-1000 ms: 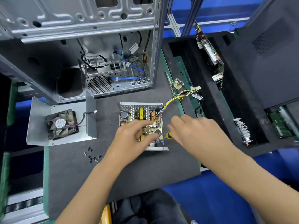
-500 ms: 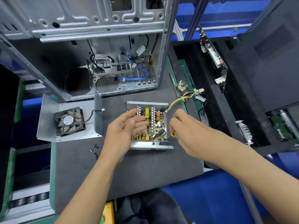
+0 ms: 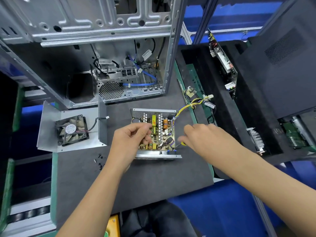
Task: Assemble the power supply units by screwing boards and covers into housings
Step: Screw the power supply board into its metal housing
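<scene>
Left hand (image 3: 131,136) now curled over board (image 3: 159,134), right hand (image 3: 203,137) gripping screwdriver (image 3: 179,144) angled down-left into housing (image 3: 159,155).

The left hand (image 3: 130,140) covers the left part of the circuit board (image 3: 160,132); whether its curled fingers hold anything cannot be told. The right hand (image 3: 206,140) is motion-blurred and hides most of the screwdriver (image 3: 180,144). The computer case (image 3: 95,31) is cut off at the top edge
</scene>
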{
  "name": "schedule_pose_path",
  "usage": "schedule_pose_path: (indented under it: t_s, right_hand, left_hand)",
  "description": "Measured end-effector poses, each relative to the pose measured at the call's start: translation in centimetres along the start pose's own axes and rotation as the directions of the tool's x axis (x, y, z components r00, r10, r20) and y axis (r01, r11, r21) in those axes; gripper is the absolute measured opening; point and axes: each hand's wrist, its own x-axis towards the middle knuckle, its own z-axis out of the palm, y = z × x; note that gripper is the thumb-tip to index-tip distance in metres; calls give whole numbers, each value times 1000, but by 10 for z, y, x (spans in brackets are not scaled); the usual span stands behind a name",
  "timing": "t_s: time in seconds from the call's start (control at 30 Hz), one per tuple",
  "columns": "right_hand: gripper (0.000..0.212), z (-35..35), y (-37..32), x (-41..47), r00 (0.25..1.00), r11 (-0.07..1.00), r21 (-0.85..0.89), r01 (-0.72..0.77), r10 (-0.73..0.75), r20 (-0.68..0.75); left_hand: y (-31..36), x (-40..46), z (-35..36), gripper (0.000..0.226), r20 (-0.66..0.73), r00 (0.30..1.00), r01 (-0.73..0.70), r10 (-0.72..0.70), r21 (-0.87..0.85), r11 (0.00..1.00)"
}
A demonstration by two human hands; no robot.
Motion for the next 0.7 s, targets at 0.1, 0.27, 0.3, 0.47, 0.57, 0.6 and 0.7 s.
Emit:
schedule_pose_path:
  t_s: [0.1, 0.27, 0.3, 0.47, 0.57, 0.6, 0.7]
  right_hand:
    - [12, -1, -4, -2, 996, 995, 68, 67, -70, 54]
    - [10, -1, -4, 6, 989, 990, -88, -113, 121, 89]
    - [13, -2, 0, 5, 983, 989, -55, -137, 143, 120]
    - [18, -1, -1, -1, 997, 998, 51, -21, 18, 71]
    - [26, 2, -8, 5, 999, 995, -90, -30, 32, 18]
    - [29, 4, -7, 6, 998, 994, -99, -49, 51, 25]
    - [13, 1, -7, 4, 1000, 998, 62, 12, -13, 17]
  left_hand:
    - [-1, 0, -1, 28, 27, 1000, 11, -11, -4, 1000]
    - [1, 0, 3, 15, 20, 999, 48, -46, -63, 997]
    - [2, 1, 3, 12, 14, 999, 51, -50, -72, 996]
    - [0, 2, 2, 8, 15, 998, 65, -64, -30, 997]
    - [-1, 3, 1, 12, 26, 998, 62, -61, -20, 998]
    - [-1, 3, 1, 12, 31, 998, 60, -59, -14, 998]
    - [-1, 2, 0, 11, 30, 998, 53, -53, 6, 999]
